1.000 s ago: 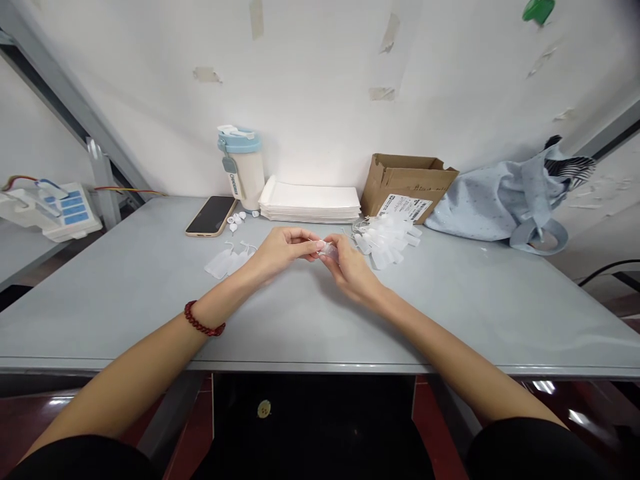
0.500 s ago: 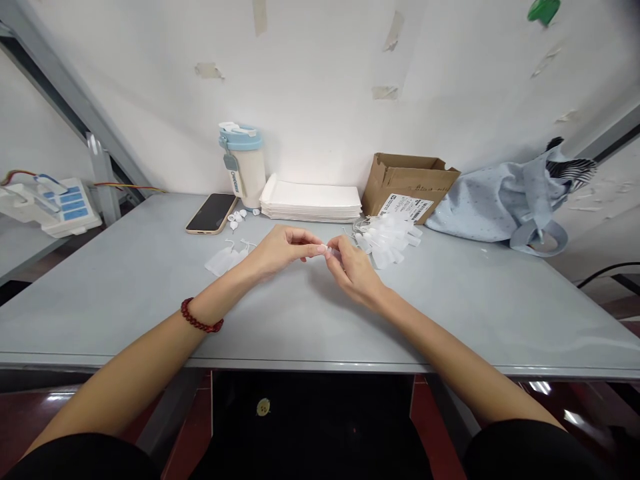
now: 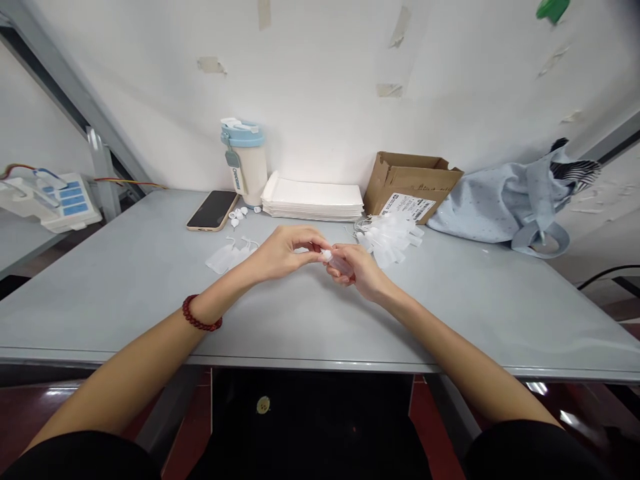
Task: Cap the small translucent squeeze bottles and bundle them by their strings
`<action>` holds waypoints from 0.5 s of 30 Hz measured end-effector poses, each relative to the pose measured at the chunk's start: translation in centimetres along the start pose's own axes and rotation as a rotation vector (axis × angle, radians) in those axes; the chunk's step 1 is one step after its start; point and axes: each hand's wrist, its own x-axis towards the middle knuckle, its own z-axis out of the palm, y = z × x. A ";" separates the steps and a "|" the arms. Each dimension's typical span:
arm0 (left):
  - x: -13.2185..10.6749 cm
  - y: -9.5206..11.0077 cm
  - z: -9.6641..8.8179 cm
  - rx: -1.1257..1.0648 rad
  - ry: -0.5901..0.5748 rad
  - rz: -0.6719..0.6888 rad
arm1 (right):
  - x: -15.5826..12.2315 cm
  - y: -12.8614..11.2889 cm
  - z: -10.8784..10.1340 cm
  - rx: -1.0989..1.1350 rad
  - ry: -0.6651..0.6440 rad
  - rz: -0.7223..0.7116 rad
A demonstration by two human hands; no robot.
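In front of me my right hand [image 3: 354,268] is closed round a small translucent plastic bottle [image 3: 341,265], tilted with its top toward the left. The fingertips of my left hand [image 3: 295,252] pinch the white cap [image 3: 327,255] at that top. Beyond my right hand lies a fanned pile of similar translucent pieces [image 3: 389,239] with thin white strands at one end. A few more translucent pieces with strands [image 3: 224,257] lie beside my left wrist. Several loose white caps [image 3: 236,216] sit close to the phone.
At the back of the grey table [image 3: 300,333] stand a phone [image 3: 213,211] lying flat, a blue-lidded cup [image 3: 249,167], a stack of white trays or envelopes [image 3: 313,199] and an open cardboard box [image 3: 413,183]. A light blue cloth bag [image 3: 490,200] lies at the right.
My right hand has turned and its fingers now wrap the bottle, whose body has come into view. My left fingers stay at the white cap. The view has shifted slightly.
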 end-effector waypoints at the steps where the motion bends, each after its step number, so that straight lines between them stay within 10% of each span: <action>1: 0.0 0.1 -0.1 -0.011 -0.002 -0.012 | 0.0 0.0 -0.1 0.022 -0.027 0.003; 7: 0.3 1.3 -1.0 -0.065 -0.055 -0.229 | -0.2 -0.2 -0.1 -0.117 0.043 -0.126; 15: 0.4 0.8 -0.6 0.000 -0.088 -0.326 | -0.5 0.8 0.0 -0.830 0.183 -0.518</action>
